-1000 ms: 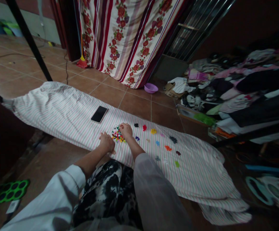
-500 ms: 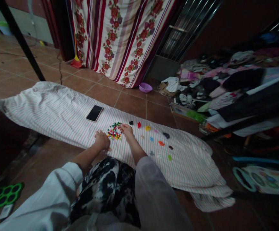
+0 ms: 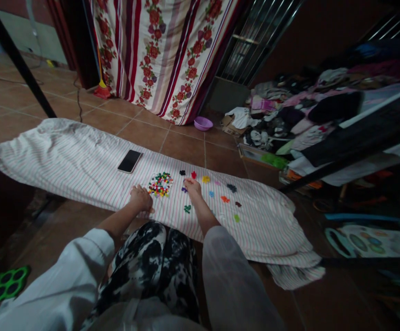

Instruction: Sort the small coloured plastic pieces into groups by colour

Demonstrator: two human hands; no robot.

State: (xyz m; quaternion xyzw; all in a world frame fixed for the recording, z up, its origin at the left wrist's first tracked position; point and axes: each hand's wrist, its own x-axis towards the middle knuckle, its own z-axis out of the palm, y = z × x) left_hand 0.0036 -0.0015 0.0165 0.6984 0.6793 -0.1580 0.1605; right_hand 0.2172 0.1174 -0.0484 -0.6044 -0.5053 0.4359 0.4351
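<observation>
A mixed pile of small colourful beads point(image 3: 160, 185) lies on the striped cloth point(image 3: 82, 156). My left hand point(image 3: 141, 198) rests on the cloth at the pile's left edge, fingers loosely apart and thumb out, holding nothing visible. To the right of the pile, my right hand point(image 3: 193, 187) is pinched, fingertips pointing left; whatever sits in the pinch is too small to make out. Close to those fingertips is a purple cluster point(image 3: 184, 190). Single-colour clusters surround this hand: black point(image 3: 182, 172), red point(image 3: 194, 174), yellow point(image 3: 205, 179), green point(image 3: 187, 209) and orange point(image 3: 225, 199).
A phone point(image 3: 130, 161) lies on the cloth left of the beads. Beyond the cloth's far edge are a purple bowl point(image 3: 203, 123) on the tiled floor and a hanging floral curtain point(image 3: 165, 55). Heaped clothes point(image 3: 303, 105) fill the right side, by a dark metal bar.
My right hand has moved right, from the mixed pile to the small clusters, uncovering the green cluster. My left hand stays by the pile. The whole view has shifted slightly.
</observation>
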